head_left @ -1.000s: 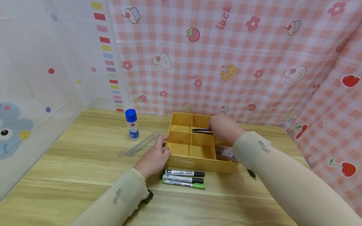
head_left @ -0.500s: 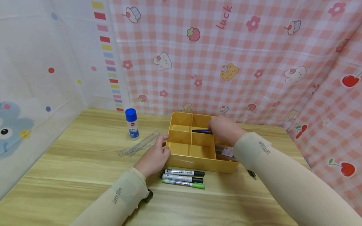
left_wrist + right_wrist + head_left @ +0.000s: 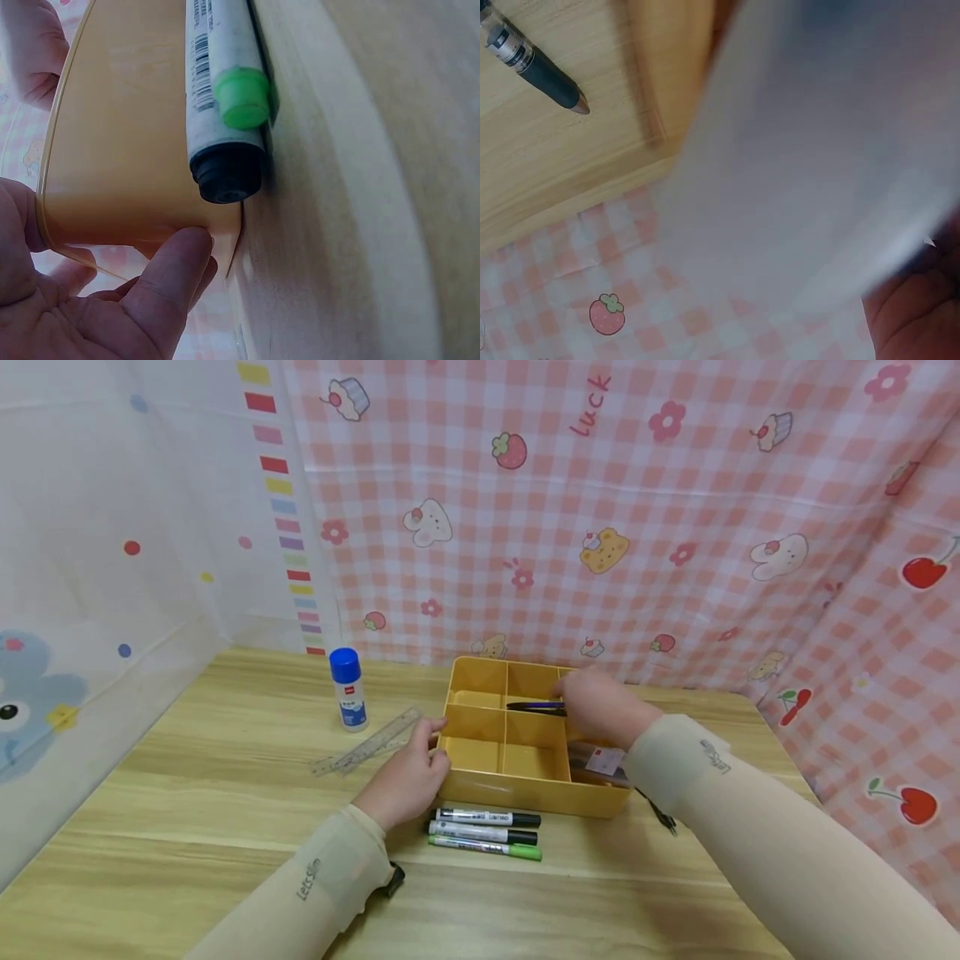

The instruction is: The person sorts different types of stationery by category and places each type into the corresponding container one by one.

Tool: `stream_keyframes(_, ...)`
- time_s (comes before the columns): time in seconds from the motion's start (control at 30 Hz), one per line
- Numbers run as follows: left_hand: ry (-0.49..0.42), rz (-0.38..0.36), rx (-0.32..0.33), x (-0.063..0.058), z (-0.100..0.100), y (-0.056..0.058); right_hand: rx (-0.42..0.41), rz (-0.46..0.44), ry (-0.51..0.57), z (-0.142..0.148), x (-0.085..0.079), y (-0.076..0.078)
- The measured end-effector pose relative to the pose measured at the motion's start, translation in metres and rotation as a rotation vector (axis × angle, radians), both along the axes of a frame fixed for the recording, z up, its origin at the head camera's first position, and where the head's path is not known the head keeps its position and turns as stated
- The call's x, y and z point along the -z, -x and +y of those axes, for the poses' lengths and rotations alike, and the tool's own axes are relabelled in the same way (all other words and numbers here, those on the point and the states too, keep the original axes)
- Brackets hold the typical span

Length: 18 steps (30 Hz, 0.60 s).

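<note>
A yellow organizer box [image 3: 528, 792] with several compartments stands mid-table. My left hand [image 3: 405, 777] grips its near left corner, thumb on the front wall in the left wrist view and fingers around the side. Over the box's right rear part, my right hand [image 3: 603, 706] holds slim dark pens [image 3: 536, 707], one bluish and one black, which stick out leftward above the rear middle compartment. The hand hides their other ends. A flat clear thing with a pinkish-white label [image 3: 602, 760] lies in the right compartment.
Two black-capped markers [image 3: 486, 817] and a green-capped one [image 3: 487, 847] lie in front of the box. Left of it are a blue-capped glue bottle [image 3: 350, 693] and clear rulers [image 3: 371, 747]. A pen [image 3: 551, 79] lies right of it. Patterned cloth [image 3: 480, 527] hangs behind.
My right hand shifts slightly rightward against the box, and the two pens it holds change angle a little. My left hand stays at the box corner.
</note>
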<state>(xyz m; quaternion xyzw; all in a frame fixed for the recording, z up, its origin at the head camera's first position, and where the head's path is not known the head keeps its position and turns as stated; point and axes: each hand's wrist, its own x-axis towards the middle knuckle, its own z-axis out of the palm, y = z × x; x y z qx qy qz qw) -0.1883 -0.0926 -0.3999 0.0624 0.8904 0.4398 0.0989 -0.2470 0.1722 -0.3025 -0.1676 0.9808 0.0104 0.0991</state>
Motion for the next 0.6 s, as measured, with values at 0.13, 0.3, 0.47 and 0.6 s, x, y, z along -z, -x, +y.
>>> stream_keyframes(0.13, -0.001, -0.001, 0.002, 0.0, 0.0, -0.001, -0.006, 0.008, 0.014, 0.007, -0.004, -0.002)
stream_keyframes(0.3, -0.001, -0.003, 0.001, 0.002, 0.001, 0.0, -0.007, 0.039, 0.022, 0.021, -0.011, -0.005)
stream_keyframes(0.47, -0.006, -0.002, 0.004, 0.003, 0.001, 0.0, 0.052, 0.085, 0.075, 0.044, -0.02, -0.014)
stream_keyframes(0.6, 0.0, -0.008, 0.003, 0.002, 0.0, 0.001, 0.074, 0.12, 0.092, 0.067, -0.026, -0.019)
